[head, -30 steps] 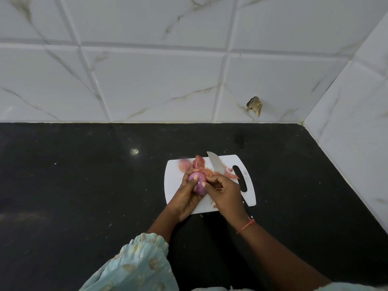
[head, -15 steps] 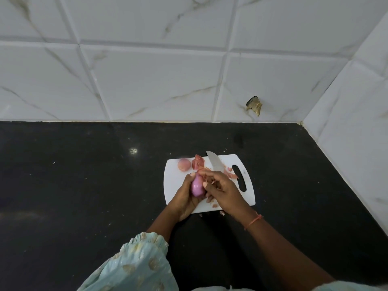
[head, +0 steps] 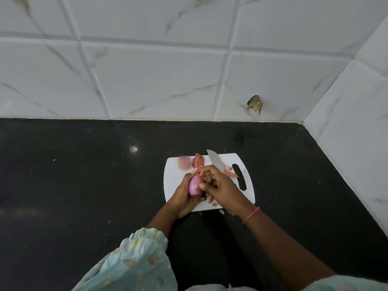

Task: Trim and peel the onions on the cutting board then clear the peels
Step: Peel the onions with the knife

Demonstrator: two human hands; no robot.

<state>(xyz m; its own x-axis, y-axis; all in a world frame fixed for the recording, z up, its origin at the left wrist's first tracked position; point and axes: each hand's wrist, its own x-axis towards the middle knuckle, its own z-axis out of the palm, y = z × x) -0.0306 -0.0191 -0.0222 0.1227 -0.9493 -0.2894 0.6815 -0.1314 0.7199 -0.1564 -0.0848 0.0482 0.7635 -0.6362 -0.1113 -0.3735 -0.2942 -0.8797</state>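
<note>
The left hand (head: 184, 194) cups a peeled purple onion (head: 195, 185) above the near edge of the white cutting board (head: 174, 177). At its 3 o'clock, the right hand (head: 222, 187) grips a knife (head: 215, 160), fingertips touching the onion, blade pointing to 11 o'clock. Onion peels (head: 199, 160) and a second onion (head: 184, 163) lie at the board's far edge.

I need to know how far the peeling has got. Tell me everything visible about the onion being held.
The onion is small, oval, smooth and glossy pinkish-purple, apparently mostly peeled. The left hand grips it from below, just above the white cutting board. The right hand touches its upper right side. Its ends are hidden.
</note>
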